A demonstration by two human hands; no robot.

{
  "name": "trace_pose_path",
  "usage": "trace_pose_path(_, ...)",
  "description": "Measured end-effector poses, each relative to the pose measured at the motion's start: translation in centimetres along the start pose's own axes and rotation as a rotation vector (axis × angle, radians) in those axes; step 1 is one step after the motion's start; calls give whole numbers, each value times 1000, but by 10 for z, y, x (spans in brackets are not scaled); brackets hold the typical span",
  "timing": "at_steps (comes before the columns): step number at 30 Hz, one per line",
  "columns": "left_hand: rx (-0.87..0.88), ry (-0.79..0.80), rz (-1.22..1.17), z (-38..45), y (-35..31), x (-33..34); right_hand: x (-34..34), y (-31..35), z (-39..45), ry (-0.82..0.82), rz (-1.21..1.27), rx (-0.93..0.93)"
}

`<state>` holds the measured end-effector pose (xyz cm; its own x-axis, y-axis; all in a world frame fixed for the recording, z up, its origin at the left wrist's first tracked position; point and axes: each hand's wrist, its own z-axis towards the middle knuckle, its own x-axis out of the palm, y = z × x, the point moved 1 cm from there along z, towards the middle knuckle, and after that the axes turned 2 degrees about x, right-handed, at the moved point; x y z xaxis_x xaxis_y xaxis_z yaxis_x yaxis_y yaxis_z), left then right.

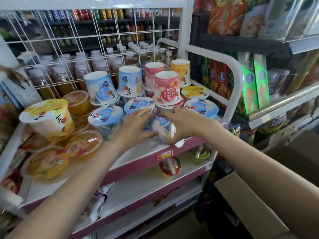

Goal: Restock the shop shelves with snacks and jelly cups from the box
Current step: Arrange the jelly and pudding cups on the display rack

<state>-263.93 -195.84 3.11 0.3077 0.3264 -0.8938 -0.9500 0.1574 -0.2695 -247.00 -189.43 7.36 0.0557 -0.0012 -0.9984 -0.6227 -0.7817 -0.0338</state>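
Setting a blueberry jelly cup (pixel 163 129) onto the top shelf (pixel 138 153) of a pink-fronted display rack, as seen from the head camera: the cup is gripped from both sides, the left hand (pixel 136 126) and right hand (pixel 183 124) curled round it near the shelf's front edge. Just beyond the grip, a peach cup (pixel 167 88) is stacked upside down on sealed blueberry cups (pixel 105 115); left of the grip lie orange fruit jelly cups (pixel 82 144). The cup is best lowered flat and slid back before release, since a nudge could topple the stack behind. A cardboard box (pixel 248 202) is seen below the right forearm.
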Motion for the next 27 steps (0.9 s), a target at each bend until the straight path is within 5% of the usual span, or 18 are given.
trace_pose_path(6, -109, -297, -146, -28, -5, 2, 21, 2, -14, -260, 310, 65)
trace_pose_path(11, -382, -169, -974, -26, -30, -16, -5, 3, -19, -471, 896, 63)
trace_pose_path(13, -377, -264, -1226, -20, -30, -36, -18, 15, -11, -525, 1013, -16)
trace_pose_path(17, -400, -489, -954, -25, 1, -78, -25, 50, 30, -490, 922, -101)
trace_pose_path(24, -493, -315, -319, -56, 56, -89, 2, 102, 89, -377, 876, -72)
trace_pose_path(27, -558, -224, -221, -65, 60, -85, 5, 99, 99, -318, 844, -93)
